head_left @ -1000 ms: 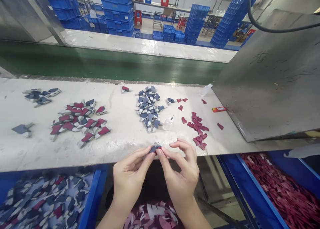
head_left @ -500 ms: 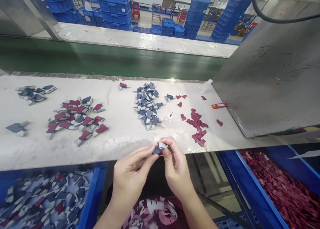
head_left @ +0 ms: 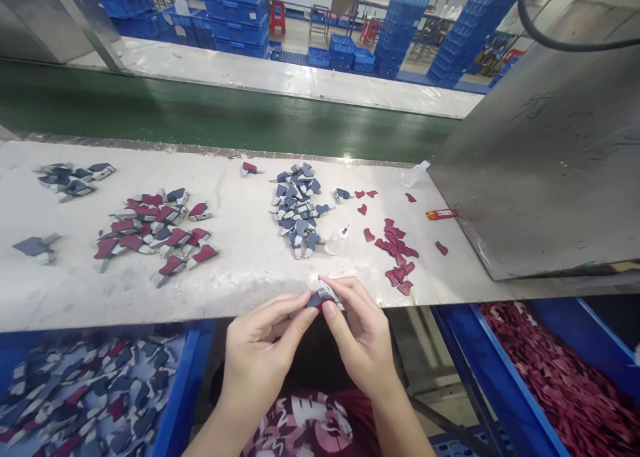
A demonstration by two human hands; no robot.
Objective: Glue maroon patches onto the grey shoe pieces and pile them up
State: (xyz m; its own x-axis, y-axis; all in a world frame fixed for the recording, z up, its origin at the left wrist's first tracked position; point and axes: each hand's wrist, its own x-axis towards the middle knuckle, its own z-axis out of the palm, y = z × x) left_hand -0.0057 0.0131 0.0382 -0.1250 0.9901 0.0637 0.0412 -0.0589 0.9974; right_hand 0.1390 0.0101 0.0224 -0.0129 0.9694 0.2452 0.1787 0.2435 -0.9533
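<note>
Pinching blue part: left hand, right hand angled inward.

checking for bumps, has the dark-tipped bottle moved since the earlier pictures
No; against the metal panel, the dark-tipped bottle keeps its place beside the blue-grey pile, no visible shift either way.

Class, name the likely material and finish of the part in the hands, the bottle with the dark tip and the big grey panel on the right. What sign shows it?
Held part: perhaps matt plastic or rubber; its blue and pale faces look dull, though partly covered.
Bottle: probably plastic, smooth; its body looks milky and translucent.
Panel: likely bare sheet metal, satin; grey with soft reflections.
</note>
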